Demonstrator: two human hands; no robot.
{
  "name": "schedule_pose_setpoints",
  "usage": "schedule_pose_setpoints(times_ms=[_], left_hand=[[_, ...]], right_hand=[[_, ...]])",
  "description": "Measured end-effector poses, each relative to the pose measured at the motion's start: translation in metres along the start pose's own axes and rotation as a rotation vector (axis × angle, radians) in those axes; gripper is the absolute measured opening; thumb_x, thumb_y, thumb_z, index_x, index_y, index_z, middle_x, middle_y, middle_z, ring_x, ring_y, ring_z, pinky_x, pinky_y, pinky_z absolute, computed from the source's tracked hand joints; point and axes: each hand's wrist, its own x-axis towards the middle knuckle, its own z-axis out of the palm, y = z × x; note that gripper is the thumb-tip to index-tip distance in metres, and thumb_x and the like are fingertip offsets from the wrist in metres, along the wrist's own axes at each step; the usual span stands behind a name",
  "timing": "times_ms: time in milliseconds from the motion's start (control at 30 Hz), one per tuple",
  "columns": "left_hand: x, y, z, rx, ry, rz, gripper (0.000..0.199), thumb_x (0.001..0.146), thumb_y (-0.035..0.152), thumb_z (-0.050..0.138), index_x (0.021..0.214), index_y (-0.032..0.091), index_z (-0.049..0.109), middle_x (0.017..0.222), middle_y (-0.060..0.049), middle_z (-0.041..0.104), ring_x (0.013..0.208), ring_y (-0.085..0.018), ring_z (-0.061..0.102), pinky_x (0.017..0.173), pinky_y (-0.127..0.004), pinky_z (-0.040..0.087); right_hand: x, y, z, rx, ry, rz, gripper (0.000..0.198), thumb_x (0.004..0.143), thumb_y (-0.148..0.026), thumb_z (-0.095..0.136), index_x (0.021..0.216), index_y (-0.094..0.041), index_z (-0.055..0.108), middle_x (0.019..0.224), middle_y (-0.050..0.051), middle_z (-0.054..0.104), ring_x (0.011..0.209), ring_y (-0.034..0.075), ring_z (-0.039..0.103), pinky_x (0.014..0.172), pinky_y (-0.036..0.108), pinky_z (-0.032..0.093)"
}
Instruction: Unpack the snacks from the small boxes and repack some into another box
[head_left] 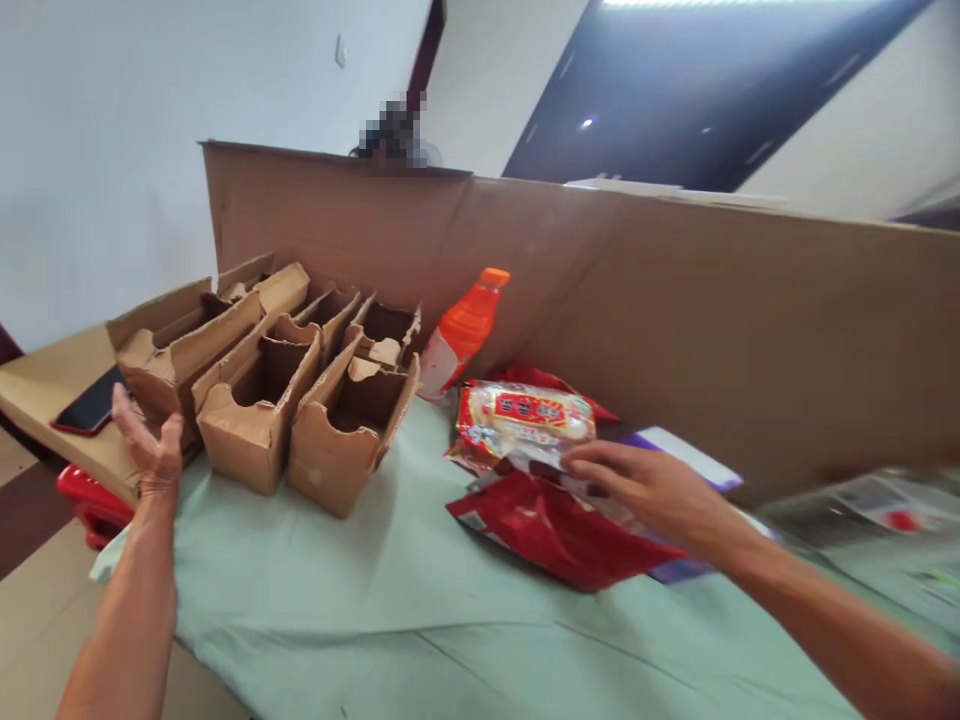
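A: Where do we have our right hand (651, 490)?

B: Out over the pile of snack packs. Our fingers (592, 462) lie loosely stretched, resting on the clear wrapper of the top pack (525, 415), the one with the red label. We pinch nothing that we can make out; the fingertips touch the wrapper's near edge, and whether any of it is caught under them we cannot tell.

A: And under that hand?

B: A red bag (555, 525) lies flat on the green cloth (360, 610), just below our palm and partly under the top pack. A white and purple pack (694, 455) pokes out beyond our knuckles.

A: Our left hand (150, 445)?

B: Spread wide, palm turned up and inward, holding nothing. It hangs just beside the cardboard boxes (300, 390), close to the nearest corner of the left box but not touching it, as far as we see.

A: What else sits near that hand?

B: A dark phone (90, 405) with a red edge lies just past our thumb, on a flat cardboard sheet. A red stool (94, 500) shows below our wrist.

A: Beyond the right hand?

B: An orange bottle (461, 335) leans against the tall cardboard wall (675, 330), past the top pack, well apart from our fingers.
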Motion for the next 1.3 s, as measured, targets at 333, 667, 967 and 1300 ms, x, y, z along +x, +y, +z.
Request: schedule_pose_setpoints(times_ms=[333,667,967,1300], left_hand=[[-0.008,-0.015,0.005,-0.029,0.049,0.015,0.097,0.078,0.044,0.074,0.157,0.012,0.029,0.163,-0.022,0.034,0.154,-0.037,0.032,0.129,-0.05,0.023],[-0.016,-0.013,0.011,0.05,0.04,0.013,0.102,0.074,0.036,0.081,0.159,0.018,0.028,0.161,-0.02,0.037,0.153,-0.037,0.033,0.128,-0.053,0.026],[-0.016,-0.016,0.012,0.079,0.07,0.019,0.105,0.073,0.039,0.081,0.16,0.019,0.026,0.158,-0.021,0.04,0.148,-0.038,0.04,0.125,-0.057,0.03],[-0.013,-0.011,0.009,0.08,0.079,-0.01,0.102,0.075,0.042,0.08,0.159,0.017,0.028,0.156,-0.023,0.041,0.148,-0.039,0.04,0.124,-0.057,0.032]], right_hand=[[0.082,-0.134,0.033,0.114,0.087,-0.351,0.033,0.078,-0.05,0.058,0.085,-0.026,0.079,0.075,0.006,0.075,0.061,0.022,0.064,0.058,0.035,0.051],[0.251,-0.315,0.146,-0.17,0.07,-0.643,0.047,0.096,-0.022,0.04,0.135,-0.019,0.066,0.133,0.01,0.071,0.119,0.027,0.065,0.1,0.039,0.049],[0.289,-0.338,0.161,-0.333,-0.004,-0.644,0.04,0.098,-0.028,0.041,0.112,-0.024,0.078,0.117,0.007,0.077,0.112,0.027,0.067,0.102,0.041,0.045],[0.28,-0.308,0.163,-0.358,-0.023,-0.576,0.039,0.091,-0.023,0.056,0.126,-0.028,0.075,0.126,0.005,0.075,0.116,0.025,0.068,0.092,0.031,0.052]])
